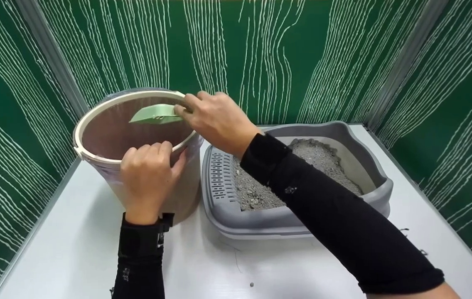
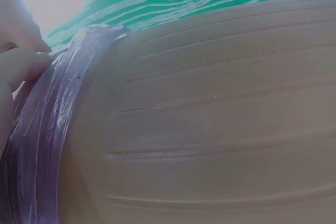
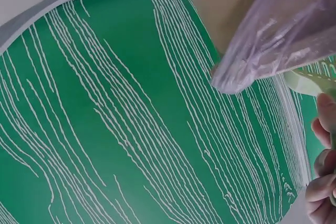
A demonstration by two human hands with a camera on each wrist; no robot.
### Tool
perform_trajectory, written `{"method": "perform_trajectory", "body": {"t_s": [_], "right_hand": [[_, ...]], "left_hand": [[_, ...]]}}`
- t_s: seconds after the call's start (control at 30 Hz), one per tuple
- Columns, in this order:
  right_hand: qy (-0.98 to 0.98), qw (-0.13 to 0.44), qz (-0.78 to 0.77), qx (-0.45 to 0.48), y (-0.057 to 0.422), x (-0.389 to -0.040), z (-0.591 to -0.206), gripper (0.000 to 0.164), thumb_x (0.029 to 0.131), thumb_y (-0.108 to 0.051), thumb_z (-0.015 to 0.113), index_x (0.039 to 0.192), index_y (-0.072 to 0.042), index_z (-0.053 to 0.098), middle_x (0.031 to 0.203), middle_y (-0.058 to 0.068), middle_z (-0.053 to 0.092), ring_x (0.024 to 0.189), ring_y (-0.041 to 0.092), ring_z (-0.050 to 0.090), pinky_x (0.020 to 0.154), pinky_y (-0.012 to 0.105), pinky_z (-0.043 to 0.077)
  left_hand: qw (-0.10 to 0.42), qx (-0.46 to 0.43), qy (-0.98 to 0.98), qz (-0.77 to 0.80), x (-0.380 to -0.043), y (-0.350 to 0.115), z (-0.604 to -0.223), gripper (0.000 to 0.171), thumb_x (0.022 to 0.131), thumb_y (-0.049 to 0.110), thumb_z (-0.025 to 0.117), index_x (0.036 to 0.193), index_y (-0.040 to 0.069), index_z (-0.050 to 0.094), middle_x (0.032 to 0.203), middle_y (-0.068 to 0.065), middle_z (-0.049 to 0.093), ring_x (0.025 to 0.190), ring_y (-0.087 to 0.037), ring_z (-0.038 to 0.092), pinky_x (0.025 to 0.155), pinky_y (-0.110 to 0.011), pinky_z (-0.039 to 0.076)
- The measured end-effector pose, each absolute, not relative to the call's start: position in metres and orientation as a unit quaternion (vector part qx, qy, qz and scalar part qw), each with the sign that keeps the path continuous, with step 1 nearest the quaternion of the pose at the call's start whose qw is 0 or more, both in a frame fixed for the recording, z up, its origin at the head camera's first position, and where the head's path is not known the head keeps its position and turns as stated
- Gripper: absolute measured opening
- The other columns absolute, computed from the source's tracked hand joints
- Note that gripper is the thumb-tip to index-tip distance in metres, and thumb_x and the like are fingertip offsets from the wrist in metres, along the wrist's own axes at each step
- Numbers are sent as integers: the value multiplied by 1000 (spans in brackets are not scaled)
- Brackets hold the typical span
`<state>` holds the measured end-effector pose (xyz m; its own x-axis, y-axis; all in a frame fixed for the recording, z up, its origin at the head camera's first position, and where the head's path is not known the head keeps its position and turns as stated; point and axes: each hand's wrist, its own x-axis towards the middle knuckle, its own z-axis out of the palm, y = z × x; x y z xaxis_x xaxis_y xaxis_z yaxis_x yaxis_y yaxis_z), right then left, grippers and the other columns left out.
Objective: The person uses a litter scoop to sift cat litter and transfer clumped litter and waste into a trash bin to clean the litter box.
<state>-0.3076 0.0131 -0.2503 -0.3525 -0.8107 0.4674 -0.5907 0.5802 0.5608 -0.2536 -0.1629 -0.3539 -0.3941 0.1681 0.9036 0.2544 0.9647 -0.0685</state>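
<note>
In the head view my right hand (image 1: 221,120) holds a light green litter scoop (image 1: 155,114) by its handle, with the scoop's head over the mouth of a beige trash bin (image 1: 186,189). My left hand (image 1: 146,176) grips the near side of the bin's rim (image 1: 79,135), fingers over the edge and thumb outside. The bin leans a little. A thin purple bag (image 2: 47,129) is folded over its rim in the left wrist view. Fingers of the right hand (image 3: 326,124) curl round the scoop's handle at the right edge of the right wrist view.
A grey litter box (image 1: 256,224) filled with grey litter (image 1: 313,158) stands right of the bin, under my right forearm. Both sit on a white table (image 1: 78,253). Green walls (image 1: 236,50) with white wavy lines enclose the table. A small crumb (image 1: 251,285) lies near the front.
</note>
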Motion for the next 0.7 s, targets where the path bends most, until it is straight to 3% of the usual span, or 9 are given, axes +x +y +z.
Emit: {"method": "perform_trajectory", "body": {"t_s": [0.17,0.23,0.33,0.43,0.5,0.6,0.67,0.7], "right_hand": [[-851,352,-3,389,31,-310,-241,31,102,-8,50,130,-7,61,102,10,68,62,17,58,50,27,49],[-885,315,44,339,49,-310,-226,31,105,-17,45,130,-6,60,105,12,69,59,16,57,49,27,48],[-946,211,75,237,87,-308,-201,36,107,-26,42,121,-1,63,94,14,68,56,18,54,49,31,49],[-985,78,57,143,131,-308,-183,42,104,-35,49,113,3,62,87,13,63,61,20,56,54,36,52],[-993,7,24,113,159,-309,-179,46,100,-41,55,105,4,61,82,12,60,62,22,56,56,38,53],[-992,-85,-20,96,194,-313,-186,66,88,-65,60,93,1,62,80,11,62,64,23,59,58,38,53],[-985,-141,-26,93,212,-314,-198,57,86,-59,65,84,-2,63,76,10,63,63,23,59,57,36,52],[-981,-169,-33,88,220,-314,-205,61,82,-65,66,81,-4,63,75,10,64,63,22,59,56,34,52]], "left_hand": [[540,-126,-831,-43,-254,-163,-354,41,91,40,65,71,5,56,58,-10,53,52,-32,52,53,-41,33],[541,-128,-830,-43,-254,-162,-354,42,92,40,64,70,6,55,58,-9,53,51,-32,51,53,-41,32],[543,-128,-829,-46,-254,-161,-352,43,93,40,62,69,6,54,56,-9,51,51,-31,51,52,-40,32],[546,-128,-826,-47,-255,-161,-351,44,93,40,61,67,7,52,55,-9,50,50,-31,50,51,-40,32],[548,-126,-826,-47,-255,-162,-350,44,93,41,61,67,6,52,55,-9,50,50,-31,50,51,-40,31],[549,-124,-825,-48,-254,-163,-351,44,93,40,62,66,6,53,55,-9,50,49,-31,50,51,-40,31],[549,-124,-825,-49,-254,-163,-351,44,93,40,62,67,6,53,55,-9,50,49,-31,50,51,-40,31],[549,-123,-825,-50,-254,-162,-351,44,93,40,62,67,6,53,55,-9,50,49,-31,50,51,-40,31]]}}
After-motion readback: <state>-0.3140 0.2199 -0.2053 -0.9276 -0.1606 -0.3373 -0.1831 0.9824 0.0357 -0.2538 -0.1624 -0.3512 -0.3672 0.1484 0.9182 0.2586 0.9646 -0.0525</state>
